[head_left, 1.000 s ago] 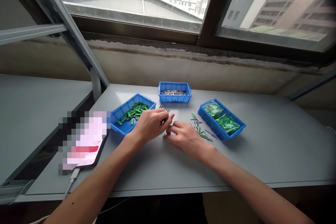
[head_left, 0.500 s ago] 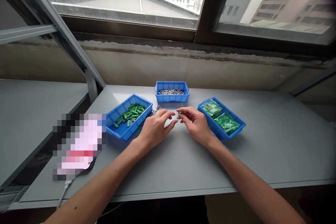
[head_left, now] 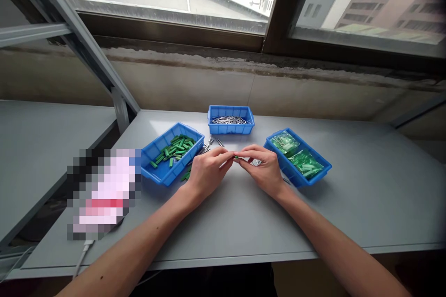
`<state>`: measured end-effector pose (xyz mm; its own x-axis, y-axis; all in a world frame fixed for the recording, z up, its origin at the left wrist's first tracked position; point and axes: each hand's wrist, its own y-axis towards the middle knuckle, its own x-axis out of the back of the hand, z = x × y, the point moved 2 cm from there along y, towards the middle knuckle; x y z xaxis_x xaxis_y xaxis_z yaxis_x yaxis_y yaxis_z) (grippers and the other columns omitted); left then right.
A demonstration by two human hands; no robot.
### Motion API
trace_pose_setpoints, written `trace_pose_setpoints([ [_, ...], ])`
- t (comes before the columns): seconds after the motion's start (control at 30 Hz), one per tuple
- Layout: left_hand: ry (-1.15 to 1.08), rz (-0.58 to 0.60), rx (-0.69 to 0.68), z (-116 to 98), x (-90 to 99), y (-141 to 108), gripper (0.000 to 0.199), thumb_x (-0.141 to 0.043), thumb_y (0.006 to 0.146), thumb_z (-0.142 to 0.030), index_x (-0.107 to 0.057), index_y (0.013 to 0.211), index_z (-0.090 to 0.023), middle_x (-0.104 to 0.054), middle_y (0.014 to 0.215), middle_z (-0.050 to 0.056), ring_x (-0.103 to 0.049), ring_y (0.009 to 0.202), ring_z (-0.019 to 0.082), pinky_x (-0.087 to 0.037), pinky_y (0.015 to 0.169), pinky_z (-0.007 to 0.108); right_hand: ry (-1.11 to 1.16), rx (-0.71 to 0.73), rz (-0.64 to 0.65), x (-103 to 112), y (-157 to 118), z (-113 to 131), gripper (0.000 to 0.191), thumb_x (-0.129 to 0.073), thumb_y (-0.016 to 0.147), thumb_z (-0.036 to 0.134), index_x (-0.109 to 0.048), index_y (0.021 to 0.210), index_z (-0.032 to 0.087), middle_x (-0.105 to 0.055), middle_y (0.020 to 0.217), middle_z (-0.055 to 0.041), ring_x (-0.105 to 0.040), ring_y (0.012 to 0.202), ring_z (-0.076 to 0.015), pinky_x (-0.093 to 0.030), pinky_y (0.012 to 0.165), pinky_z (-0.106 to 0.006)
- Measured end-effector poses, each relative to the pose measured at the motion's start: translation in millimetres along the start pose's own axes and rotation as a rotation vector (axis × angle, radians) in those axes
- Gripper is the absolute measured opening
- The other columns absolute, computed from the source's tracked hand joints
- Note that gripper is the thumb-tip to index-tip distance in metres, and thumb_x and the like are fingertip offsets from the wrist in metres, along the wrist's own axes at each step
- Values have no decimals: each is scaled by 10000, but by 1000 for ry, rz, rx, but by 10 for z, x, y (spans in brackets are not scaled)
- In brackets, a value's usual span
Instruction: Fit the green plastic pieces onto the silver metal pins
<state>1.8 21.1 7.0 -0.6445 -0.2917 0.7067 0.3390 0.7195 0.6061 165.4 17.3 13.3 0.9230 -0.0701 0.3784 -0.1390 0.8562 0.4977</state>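
Three blue plastic trays stand on a grey workbench. At its far left lies a pixelated, phone-shaped object with a white cable trailing from it. Next comes the left tray, filled with green plastic strips, while a few loose green strips lie just outside its near right corner, close to a scatter of loose metal pins. Beyond these, the smaller middle tray holds a heap of silver pins.

The left hand and right hand are together at the centre, raised just over the bench, their fingertips meeting and clamped from both sides on a small green part. What looks like a slim silver pin runs from it toward the left hand. The pair lies between the hands, its long axis running roughly left to right with a slight tilt, and neither hand is clearly nearer. A few more pins show beside the right fingers. Farthest right, the right tray carries two clear bags of green parts.
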Motion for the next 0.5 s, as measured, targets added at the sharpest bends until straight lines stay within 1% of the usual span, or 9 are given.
trace_pose_setpoints([
  [0.3,23,-16,0,11,-14,-12,147,-579,869,-221,-723,895,-236,-711,803,0,-571,561,81,-395,515,198,-25,9,-3,-7,-4,-21,161,-691,784,179,-751,921,239,-696,878,-30,-645,796,-154,-531,657,-273],
  [0.5,41,-21,-6,-1,-5,-6,151,-573,870,-224,-723,892,-225,-714,794,4,-580,569,87,-385,507,200,5,17,-2,-30,2,-24,165,-685,788,177,-749,933,224,-693,861,-37,-636,780,-150,-511,603,-259],
])
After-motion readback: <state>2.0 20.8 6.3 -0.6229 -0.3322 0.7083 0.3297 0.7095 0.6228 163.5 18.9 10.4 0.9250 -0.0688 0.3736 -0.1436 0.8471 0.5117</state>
